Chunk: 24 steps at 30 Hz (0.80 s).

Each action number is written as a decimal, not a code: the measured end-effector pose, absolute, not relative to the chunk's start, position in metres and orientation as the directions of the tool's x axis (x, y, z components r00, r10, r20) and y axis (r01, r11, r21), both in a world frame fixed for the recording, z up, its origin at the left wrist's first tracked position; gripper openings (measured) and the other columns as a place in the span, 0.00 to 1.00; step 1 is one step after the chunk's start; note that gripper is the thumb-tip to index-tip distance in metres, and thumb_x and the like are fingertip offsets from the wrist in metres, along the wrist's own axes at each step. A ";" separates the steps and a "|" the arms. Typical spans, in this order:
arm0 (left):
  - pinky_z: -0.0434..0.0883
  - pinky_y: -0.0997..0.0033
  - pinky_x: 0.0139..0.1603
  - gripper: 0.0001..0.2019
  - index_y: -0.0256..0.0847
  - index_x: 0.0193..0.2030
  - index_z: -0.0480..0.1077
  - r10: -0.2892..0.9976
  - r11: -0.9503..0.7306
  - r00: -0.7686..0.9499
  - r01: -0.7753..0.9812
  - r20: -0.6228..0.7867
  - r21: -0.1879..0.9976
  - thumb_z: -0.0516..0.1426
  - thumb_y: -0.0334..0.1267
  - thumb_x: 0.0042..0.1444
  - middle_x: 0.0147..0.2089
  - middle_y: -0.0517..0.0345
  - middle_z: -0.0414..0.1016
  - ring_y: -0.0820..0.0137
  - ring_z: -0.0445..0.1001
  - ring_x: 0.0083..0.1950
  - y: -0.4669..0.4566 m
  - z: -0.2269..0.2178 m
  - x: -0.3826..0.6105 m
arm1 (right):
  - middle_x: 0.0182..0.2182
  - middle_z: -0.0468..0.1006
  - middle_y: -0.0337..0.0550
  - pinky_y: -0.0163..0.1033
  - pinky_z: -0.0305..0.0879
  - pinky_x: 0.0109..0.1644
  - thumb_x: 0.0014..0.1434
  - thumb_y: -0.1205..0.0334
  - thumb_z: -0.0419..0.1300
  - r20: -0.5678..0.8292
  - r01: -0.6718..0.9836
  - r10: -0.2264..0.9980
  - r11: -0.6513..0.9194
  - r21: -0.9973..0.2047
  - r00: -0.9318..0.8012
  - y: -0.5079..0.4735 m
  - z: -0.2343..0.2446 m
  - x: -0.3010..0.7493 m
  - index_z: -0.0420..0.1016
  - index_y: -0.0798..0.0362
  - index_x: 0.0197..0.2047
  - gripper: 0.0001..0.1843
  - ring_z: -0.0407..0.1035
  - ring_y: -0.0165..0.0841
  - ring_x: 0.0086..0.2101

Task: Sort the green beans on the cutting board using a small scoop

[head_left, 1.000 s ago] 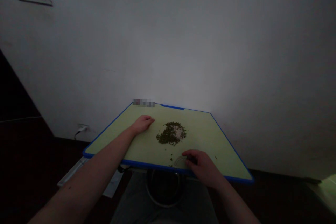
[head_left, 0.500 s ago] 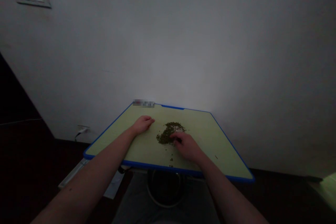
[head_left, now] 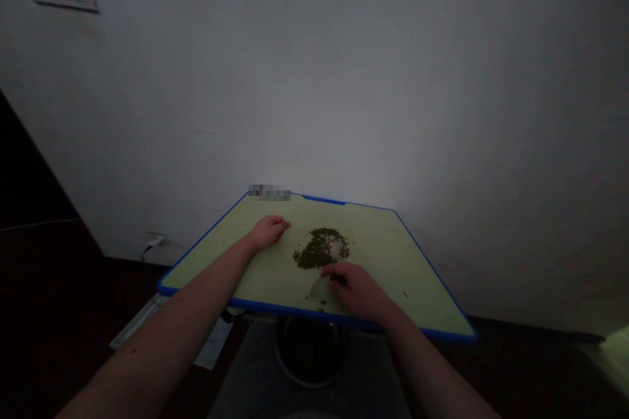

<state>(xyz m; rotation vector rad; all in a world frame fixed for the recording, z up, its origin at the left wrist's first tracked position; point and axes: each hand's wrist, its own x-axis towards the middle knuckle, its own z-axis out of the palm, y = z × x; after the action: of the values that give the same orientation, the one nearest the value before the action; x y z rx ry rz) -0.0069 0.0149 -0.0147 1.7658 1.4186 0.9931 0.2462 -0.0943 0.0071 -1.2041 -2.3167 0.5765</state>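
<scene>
A heap of small dark green seeds (head_left: 320,249) lies mid-board on a smooth pale green cutting board (head_left: 378,262) with a blue rim (head_left: 319,201). The left hand (head_left: 268,232) rests loose and empty; the right hand (head_left: 358,291) curls beside a clear curved ring (head_left: 319,288), its grip unclear.

Blue-rimmed pale green cutting board (head_left: 378,255), dark green grain heap (head_left: 319,249) at centre.
Left hand (head_left: 268,232) resting beside heap; right hand (head_left: 358,289) curled just below.

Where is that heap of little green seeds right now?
In the head camera view, the heap of small green seeds lies near the middle of the pale green cutting board, just right of the person's left hand and beyond their right hand.
</scene>
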 end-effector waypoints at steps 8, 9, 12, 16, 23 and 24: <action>0.52 0.74 0.19 0.19 0.39 0.16 0.59 0.977 -0.209 0.138 0.469 0.162 0.858 0.49 0.52 0.45 0.12 0.65 0.55 0.77 0.53 0.16 0.015 -0.015 -0.007 | 0.37 0.74 0.43 0.37 0.60 0.42 0.50 0.68 0.50 0.184 0.663 0.889 0.439 -0.606 -0.420 -0.112 -0.001 0.259 0.71 0.52 0.41 0.15 0.66 0.32 0.36; 0.52 0.73 0.19 0.19 0.39 0.16 0.59 0.977 -0.208 0.137 0.468 0.161 0.859 0.49 0.52 0.45 0.12 0.66 0.55 0.77 0.53 0.16 0.015 -0.016 -0.007 | 0.36 0.74 0.43 0.37 0.60 0.41 0.50 0.67 0.50 0.179 0.666 0.895 0.426 -0.612 -0.408 -0.114 -0.002 0.260 0.71 0.52 0.41 0.15 0.66 0.32 0.36; 0.52 0.73 0.19 0.19 0.39 0.16 0.58 0.978 -0.203 0.133 0.472 0.158 0.858 0.49 0.52 0.45 0.12 0.65 0.55 0.77 0.53 0.16 0.016 -0.016 -0.008 | 0.33 0.74 0.43 0.37 0.60 0.41 0.50 0.67 0.51 0.165 0.665 0.909 0.396 -0.633 -0.383 -0.120 -0.002 0.264 0.70 0.51 0.41 0.15 0.66 0.32 0.34; 0.53 0.74 0.19 0.19 0.39 0.16 0.59 0.976 -0.213 0.139 0.480 0.166 0.851 0.49 0.52 0.46 0.12 0.65 0.55 0.77 0.54 0.16 0.016 -0.015 -0.007 | 0.33 0.74 0.42 0.36 0.60 0.39 0.49 0.67 0.51 0.141 0.653 0.915 0.372 -0.660 -0.378 -0.125 -0.002 0.268 0.70 0.52 0.41 0.15 0.66 0.31 0.33; 0.53 0.74 0.19 0.19 0.38 0.17 0.58 0.977 -0.206 0.146 0.469 0.155 0.859 0.49 0.52 0.46 0.12 0.66 0.56 0.77 0.54 0.16 0.017 -0.018 -0.006 | 0.33 0.73 0.41 0.36 0.59 0.41 0.52 0.67 0.50 0.252 0.615 0.894 0.439 -0.655 -0.370 -0.114 0.008 0.248 0.69 0.52 0.42 0.14 0.65 0.30 0.34; 0.52 0.74 0.19 0.19 0.38 0.17 0.58 0.976 -0.210 0.146 0.471 0.159 0.857 0.49 0.52 0.46 0.12 0.66 0.56 0.77 0.54 0.16 0.018 -0.018 -0.006 | 0.35 0.73 0.41 0.36 0.59 0.43 0.52 0.68 0.50 0.288 0.605 0.881 0.468 -0.645 -0.376 -0.111 0.010 0.240 0.69 0.52 0.42 0.14 0.65 0.30 0.36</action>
<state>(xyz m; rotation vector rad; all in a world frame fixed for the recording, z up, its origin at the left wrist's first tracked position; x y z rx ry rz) -0.0063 0.0178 -0.0183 1.7739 1.3907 0.9880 0.2403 -0.1105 0.0103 -1.2282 -2.1098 0.5893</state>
